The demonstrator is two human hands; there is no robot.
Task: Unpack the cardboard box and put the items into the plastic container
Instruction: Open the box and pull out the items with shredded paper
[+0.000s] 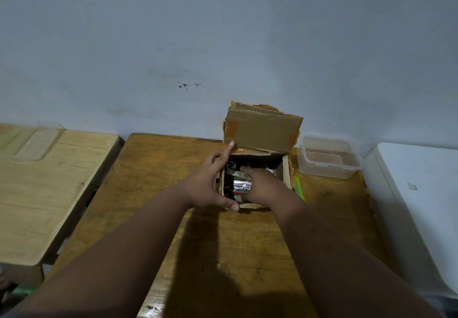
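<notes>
Two bare forearms reach up from the bottom of the frame over a worn wooden table (pixel 235 255). At centre frame sits the cardboard box (pixel 260 154), its lid flap standing up against the grey wall (pixel 223 32). Spread open, the left hand (pixel 210 184) braces the box's left side, thumb on the near rim and index finger touching the raised flap. Reaching inside the box, the right hand (pixel 262 186) has its fingers curled over a shiny silver packet (pixel 239 184) among dark items; whether it actually grips the packet cannot be told. Just right of the box stands the clear plastic container (pixel 327 160), lidless. A green object (pixel 298 187) lies between them on the table. At left is a paler wooden board (pixel 49 181), at right a white surface (pixel 421 194)
</notes>
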